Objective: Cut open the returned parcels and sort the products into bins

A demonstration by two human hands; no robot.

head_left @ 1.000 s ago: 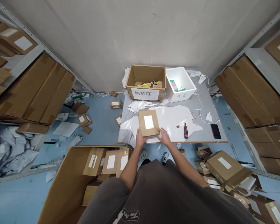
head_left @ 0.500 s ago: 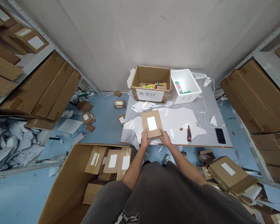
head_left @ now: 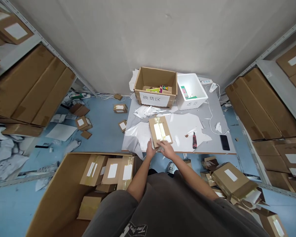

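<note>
A flat brown cardboard parcel [head_left: 160, 131] lies on the grey table [head_left: 212, 131] near its front edge; its upper face shows a strip of clear tape over a white label. My left hand [head_left: 151, 152] grips the parcel's near left corner. My right hand [head_left: 166, 148] rests on its near right edge, fingers curled on the box. A red utility knife [head_left: 194, 140] lies on the table to the right of my hands.
An open labelled cardboard box [head_left: 156, 86] and a white bin [head_left: 191, 90] stand at the table's back. A black phone [head_left: 224, 142] and white cable lie at right. A big carton of parcels [head_left: 106, 171] sits at lower left, loose boxes [head_left: 230, 179] at right, shelves on both sides.
The parcel has been turned over: the plain white label face seen earlier has given way to a taped face. My hands moved slightly along its near edge.
</note>
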